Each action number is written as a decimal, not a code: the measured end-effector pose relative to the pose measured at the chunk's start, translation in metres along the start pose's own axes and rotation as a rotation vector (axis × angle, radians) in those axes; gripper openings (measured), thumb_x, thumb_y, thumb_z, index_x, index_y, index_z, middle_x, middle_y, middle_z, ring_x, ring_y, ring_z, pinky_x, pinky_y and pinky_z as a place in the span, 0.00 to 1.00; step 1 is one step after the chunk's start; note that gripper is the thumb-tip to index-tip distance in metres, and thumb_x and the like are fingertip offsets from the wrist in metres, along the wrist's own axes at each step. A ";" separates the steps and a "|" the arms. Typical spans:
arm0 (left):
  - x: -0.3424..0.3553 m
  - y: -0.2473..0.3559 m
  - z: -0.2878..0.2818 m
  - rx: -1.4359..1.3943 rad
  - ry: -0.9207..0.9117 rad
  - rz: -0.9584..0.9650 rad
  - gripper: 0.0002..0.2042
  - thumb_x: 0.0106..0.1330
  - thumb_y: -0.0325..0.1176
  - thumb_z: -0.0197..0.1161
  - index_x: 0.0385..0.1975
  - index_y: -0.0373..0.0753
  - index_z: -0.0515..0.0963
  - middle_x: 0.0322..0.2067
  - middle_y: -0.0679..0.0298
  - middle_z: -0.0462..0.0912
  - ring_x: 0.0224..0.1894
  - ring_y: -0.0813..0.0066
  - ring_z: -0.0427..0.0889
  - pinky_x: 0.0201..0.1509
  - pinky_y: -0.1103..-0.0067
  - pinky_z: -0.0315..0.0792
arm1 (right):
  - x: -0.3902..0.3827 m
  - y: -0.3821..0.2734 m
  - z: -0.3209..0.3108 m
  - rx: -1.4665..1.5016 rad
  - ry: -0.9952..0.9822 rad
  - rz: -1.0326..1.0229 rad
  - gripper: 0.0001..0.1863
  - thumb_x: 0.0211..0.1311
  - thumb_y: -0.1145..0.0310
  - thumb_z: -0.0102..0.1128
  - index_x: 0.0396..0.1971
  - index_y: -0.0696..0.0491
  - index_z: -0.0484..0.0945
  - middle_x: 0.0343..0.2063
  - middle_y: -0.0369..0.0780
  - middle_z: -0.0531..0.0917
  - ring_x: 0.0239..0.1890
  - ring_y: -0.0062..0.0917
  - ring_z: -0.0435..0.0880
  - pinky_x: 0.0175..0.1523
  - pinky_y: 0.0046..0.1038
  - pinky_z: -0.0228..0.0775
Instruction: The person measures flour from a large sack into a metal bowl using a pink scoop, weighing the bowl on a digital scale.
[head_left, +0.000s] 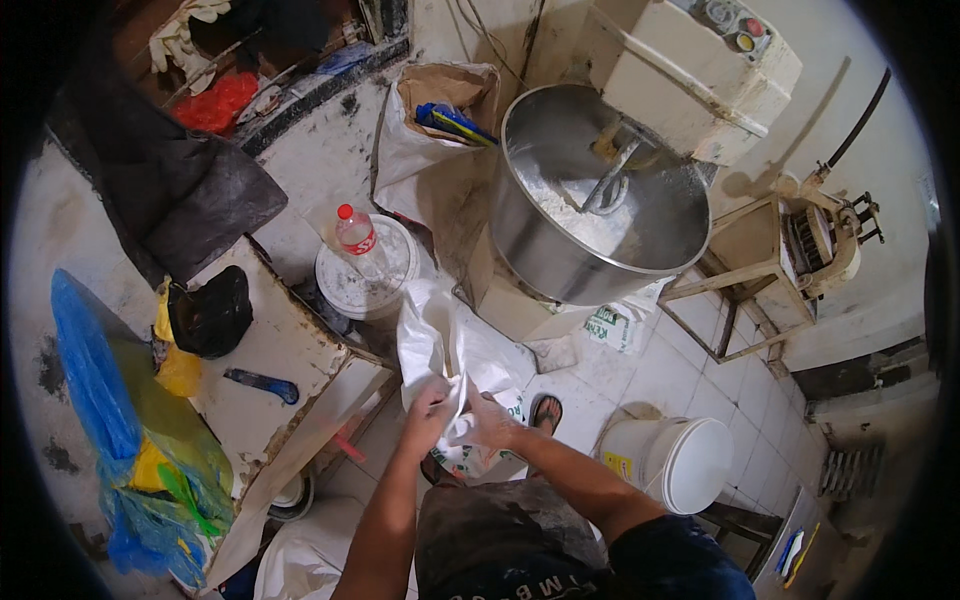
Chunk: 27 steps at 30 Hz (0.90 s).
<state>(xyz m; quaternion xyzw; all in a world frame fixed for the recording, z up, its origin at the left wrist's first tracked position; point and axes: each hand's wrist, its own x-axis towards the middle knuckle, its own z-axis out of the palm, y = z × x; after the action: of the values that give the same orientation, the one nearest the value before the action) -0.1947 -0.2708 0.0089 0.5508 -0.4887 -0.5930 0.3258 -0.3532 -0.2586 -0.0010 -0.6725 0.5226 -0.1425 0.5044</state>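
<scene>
A white woven sack with green print hangs upright in front of me, its mouth gaping toward the far side. My left hand grips the near edge of the sack, fingers closed on the cloth. Beside it, my right hand has hold of the same sack, with a fold of it between the two hands. Beyond the sack stands a large steel mixer bowl with white flour in it and a spiral dough hook reaching down into the flour.
A clear bottle with a red cap stands on a white bucket lid. At left, a worn table carries a box cutter and a black plastic bag. A white bucket lies to my right; a metal-framed machine stands beyond.
</scene>
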 end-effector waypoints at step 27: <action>0.064 -0.015 0.040 0.344 -0.307 0.151 0.20 0.51 0.33 0.59 0.46 0.36 0.69 0.45 0.55 0.72 0.50 0.62 0.70 0.54 0.71 0.62 | 0.031 -0.009 -0.137 0.538 -0.382 0.034 0.42 0.46 0.54 0.62 0.57 0.57 0.54 0.52 0.50 0.65 0.55 0.38 0.64 0.56 0.30 0.58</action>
<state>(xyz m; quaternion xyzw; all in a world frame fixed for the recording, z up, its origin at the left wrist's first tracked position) -0.2429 -0.3163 -0.0295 0.4634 -0.6661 -0.5517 0.1927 -0.4340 -0.3577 0.0585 -0.5209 0.3734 -0.1382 0.7551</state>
